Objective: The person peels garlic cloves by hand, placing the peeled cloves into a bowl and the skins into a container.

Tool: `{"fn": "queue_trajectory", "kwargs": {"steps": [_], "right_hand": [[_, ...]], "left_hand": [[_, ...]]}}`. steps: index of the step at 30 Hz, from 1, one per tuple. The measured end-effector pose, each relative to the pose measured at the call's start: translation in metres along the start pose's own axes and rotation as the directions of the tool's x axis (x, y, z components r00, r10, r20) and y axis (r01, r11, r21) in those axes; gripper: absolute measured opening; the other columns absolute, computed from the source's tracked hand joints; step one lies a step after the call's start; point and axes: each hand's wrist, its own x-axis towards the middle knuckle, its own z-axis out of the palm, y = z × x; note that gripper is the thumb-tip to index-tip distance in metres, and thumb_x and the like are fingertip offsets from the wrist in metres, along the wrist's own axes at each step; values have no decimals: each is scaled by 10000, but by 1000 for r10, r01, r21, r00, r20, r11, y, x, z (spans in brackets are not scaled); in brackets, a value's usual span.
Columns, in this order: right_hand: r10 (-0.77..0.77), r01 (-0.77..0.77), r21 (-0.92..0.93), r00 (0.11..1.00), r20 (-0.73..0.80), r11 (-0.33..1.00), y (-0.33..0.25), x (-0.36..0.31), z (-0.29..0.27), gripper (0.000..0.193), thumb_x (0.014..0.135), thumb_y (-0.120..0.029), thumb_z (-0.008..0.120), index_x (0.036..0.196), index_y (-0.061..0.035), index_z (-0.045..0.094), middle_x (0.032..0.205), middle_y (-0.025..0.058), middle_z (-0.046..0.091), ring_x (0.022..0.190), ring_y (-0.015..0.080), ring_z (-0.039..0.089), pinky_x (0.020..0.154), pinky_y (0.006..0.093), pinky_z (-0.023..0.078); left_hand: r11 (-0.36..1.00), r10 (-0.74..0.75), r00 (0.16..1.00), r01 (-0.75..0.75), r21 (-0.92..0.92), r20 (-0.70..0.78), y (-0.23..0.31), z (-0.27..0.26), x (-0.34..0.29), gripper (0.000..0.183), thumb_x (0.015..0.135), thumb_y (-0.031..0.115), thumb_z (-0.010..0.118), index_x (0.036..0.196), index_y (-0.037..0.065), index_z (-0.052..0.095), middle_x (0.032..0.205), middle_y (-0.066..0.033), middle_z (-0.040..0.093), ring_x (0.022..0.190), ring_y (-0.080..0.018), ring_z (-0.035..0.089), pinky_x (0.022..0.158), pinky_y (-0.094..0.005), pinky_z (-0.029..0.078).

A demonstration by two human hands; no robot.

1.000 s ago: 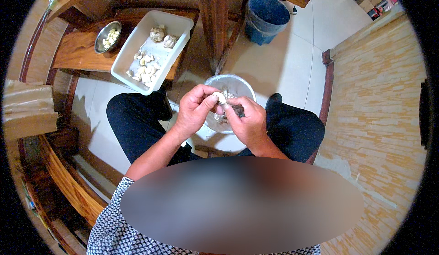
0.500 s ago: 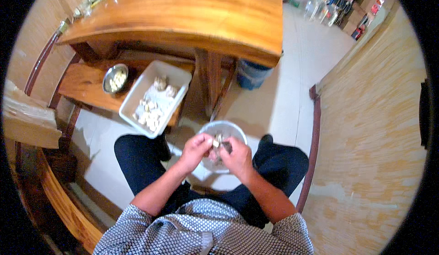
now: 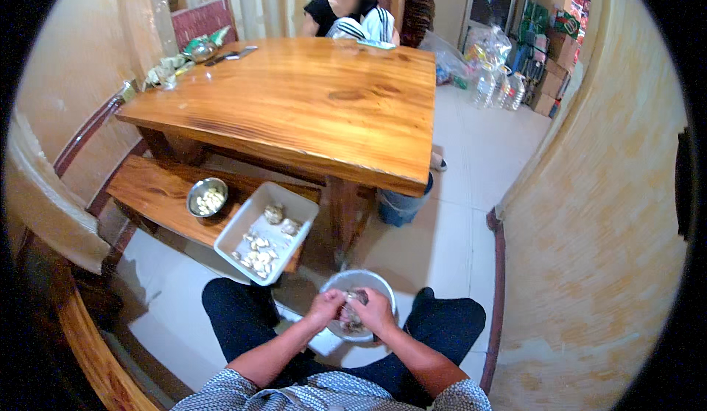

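Note:
My left hand (image 3: pixel 326 308) and my right hand (image 3: pixel 374 312) meet over a white bucket (image 3: pixel 389 291) between my knees. Their fingers are closed in a pinch around a small piece of garlic, mostly hidden by the fingers. Papery skins and scraps lie inside the bucket. Ahead and to the left, a white plastic tray (image 3: pixel 240 228) holds two whole garlic bulbs (image 3: pixel 274 213) and a pile of loose cloves (image 3: pixel 259 261). Beyond it stands a steel bowl (image 3: pixel 193 197) with peeled cloves (image 3: pixel 210 202) in it.
Tray and bowl rest on a low wooden bench (image 3: pixel 151 190) beside a big wooden table (image 3: pixel 294 94). A blue bin (image 3: pixel 401 208) stands under the table's right corner. A person (image 3: pixel 324 15) sits at the far side. Plastic bottles (image 3: pixel 486 87) and boxes stand far right; a wall (image 3: pixel 589 249) runs alongside.
My view has tilted up, bringing the far table side and the seated person into sight. My hands stay together over the bucket; the pale clove seen between them is now mostly covered.

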Motion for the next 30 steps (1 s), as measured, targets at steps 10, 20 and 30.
{"fn": "queue_trajectory", "kwargs": {"steps": [10,20,30], "right_hand": [[-61,60,-19,998,-25,998,-4,-2,1,257,765,-255,659,891,-32,628,823,182,640,767,337,627,685,401,489],[39,-38,58,999,-26,998,4,4,7,215,779,-224,641,867,-29,626,757,157,646,697,255,634,642,354,485],[252,-244,360,967,25,900,27,9,24,244,807,-216,642,907,4,610,772,104,642,674,185,605,614,314,481]], "left_hand": [[985,6,994,14,-175,109,1,1,-4,201,940,217,464,874,56,564,676,-55,590,543,-163,584,533,-334,543],[993,72,995,-65,-98,67,20,10,-12,175,941,192,482,920,40,566,762,-40,600,578,-112,569,577,-289,539],[965,80,994,-59,-256,72,9,6,-1,153,929,173,499,875,36,539,726,-69,569,549,-154,545,574,-371,555]]}}
